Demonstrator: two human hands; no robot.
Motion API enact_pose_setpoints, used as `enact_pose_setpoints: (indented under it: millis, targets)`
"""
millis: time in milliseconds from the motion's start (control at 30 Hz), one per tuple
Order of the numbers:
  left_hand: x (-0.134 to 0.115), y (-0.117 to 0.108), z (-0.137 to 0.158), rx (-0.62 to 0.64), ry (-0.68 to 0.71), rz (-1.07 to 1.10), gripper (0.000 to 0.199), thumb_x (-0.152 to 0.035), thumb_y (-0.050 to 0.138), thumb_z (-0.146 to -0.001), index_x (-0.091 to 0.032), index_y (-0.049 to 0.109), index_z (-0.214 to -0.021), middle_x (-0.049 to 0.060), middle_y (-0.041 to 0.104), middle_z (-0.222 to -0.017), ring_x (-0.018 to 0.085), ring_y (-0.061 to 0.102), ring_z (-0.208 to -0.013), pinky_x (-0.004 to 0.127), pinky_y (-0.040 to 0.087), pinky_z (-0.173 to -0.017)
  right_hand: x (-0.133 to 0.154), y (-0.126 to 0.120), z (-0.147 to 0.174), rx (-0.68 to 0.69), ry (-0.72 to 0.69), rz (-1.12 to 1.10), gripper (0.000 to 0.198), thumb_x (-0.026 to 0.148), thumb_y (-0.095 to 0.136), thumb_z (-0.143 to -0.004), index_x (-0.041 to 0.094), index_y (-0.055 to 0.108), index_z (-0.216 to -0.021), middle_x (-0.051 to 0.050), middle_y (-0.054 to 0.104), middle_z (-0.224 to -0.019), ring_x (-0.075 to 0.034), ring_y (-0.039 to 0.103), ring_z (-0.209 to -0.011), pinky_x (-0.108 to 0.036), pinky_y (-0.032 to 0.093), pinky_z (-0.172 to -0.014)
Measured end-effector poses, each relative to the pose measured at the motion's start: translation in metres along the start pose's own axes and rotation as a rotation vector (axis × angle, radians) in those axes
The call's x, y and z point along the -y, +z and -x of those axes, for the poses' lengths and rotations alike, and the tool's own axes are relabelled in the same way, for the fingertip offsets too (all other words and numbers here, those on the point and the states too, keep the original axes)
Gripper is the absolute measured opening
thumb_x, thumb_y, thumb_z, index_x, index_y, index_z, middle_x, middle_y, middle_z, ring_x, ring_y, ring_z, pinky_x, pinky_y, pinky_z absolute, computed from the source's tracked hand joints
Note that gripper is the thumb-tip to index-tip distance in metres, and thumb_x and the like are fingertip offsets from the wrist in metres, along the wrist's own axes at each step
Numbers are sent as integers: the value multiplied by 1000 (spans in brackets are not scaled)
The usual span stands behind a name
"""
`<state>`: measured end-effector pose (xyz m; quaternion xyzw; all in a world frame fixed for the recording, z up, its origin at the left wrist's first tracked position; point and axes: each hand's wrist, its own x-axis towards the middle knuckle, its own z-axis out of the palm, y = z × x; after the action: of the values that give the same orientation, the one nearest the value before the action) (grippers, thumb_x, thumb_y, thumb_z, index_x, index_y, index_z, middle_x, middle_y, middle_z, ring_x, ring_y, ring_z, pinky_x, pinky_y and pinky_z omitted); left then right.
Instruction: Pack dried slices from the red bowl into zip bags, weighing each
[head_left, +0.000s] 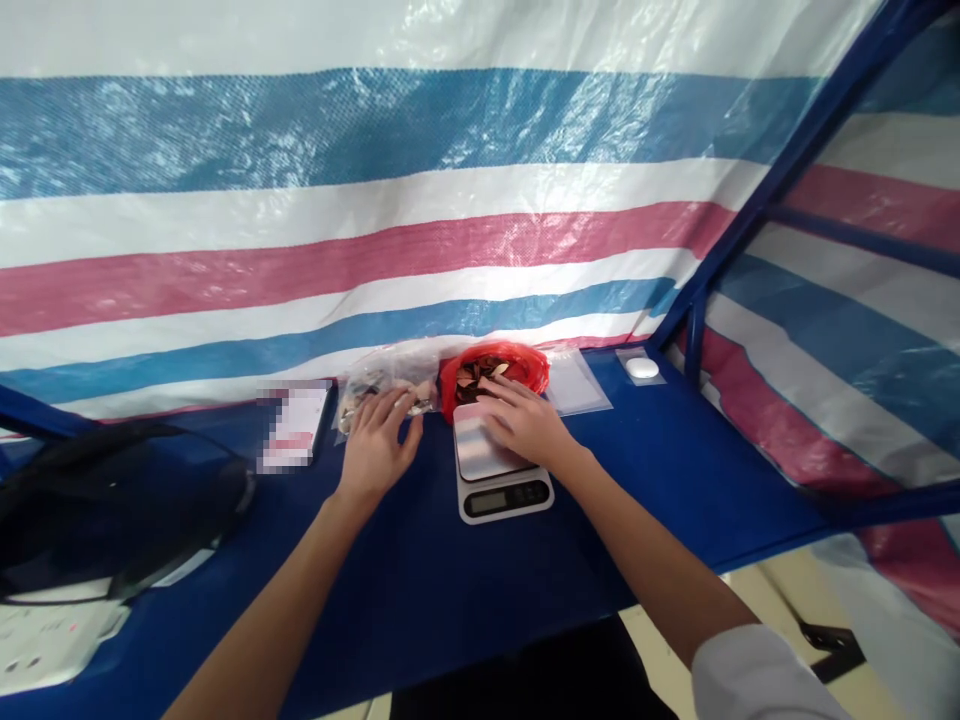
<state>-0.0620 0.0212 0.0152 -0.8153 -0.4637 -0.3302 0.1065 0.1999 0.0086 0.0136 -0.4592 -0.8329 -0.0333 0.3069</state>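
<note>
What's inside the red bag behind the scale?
Brown, leaf-like dry pieces show in the open mouth of the red bag. The right hand covers some of them; whatever lies beneath the top layer cannot be seen.

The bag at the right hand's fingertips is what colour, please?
The bag is red, showing best in the head view.

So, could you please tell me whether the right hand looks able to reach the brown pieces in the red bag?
Likely yes: the red bag is open, the right hand is right at the brown pieces, and nothing visible blocks it.
</note>
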Motion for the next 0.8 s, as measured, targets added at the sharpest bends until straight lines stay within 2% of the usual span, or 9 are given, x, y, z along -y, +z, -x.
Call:
enact_pose_setpoints:
  millis: [200, 367, 533, 800]
  targets:
    - [-27, 15, 22, 42, -45, 2, 35, -32, 48, -99, -21, 63, -129, 13, 67, -130, 31, 59, -125, 53, 45, -110, -40, -22, 55, -8, 199, 49, 35, 28, 48, -100, 26, 70, -127, -4, 64, -140, -23, 55, -136, -38, 49, -111]
    - [-29, 31, 35, 191, -85, -40, 42, -35, 43, -100, -18, 62, -133, 15, 61, -141, 34, 55, -133, 57, 41, -112, -58, -19, 83, 59, 231, 151, 35, 30, 48, -101, 23, 69, -128, -7, 62, -142, -28, 51, -139, -48, 41, -118]
    - [-26, 41, 43, 315, -132, -84, 47, -38, 41, -100, -21, 58, -141, 15, 51, -153, 37, 43, -144, 63, 34, -115, -65, -5, 93, 127, 266, 187, 38, 34, 49, -101, 23, 67, -133, -11, 59, -146, -30, 48, -141, -53, 39, -117]
    - [-26, 46, 46, 286, -134, -106, 48, -40, 43, -99, -26, 56, -143, 12, 50, -153, 37, 43, -144, 64, 33, -116, -65, -4, 93, 152, 276, 179, 41, 36, 46, -102, 25, 63, -137, -9, 56, -149, -30, 48, -141, -53, 37, -118]
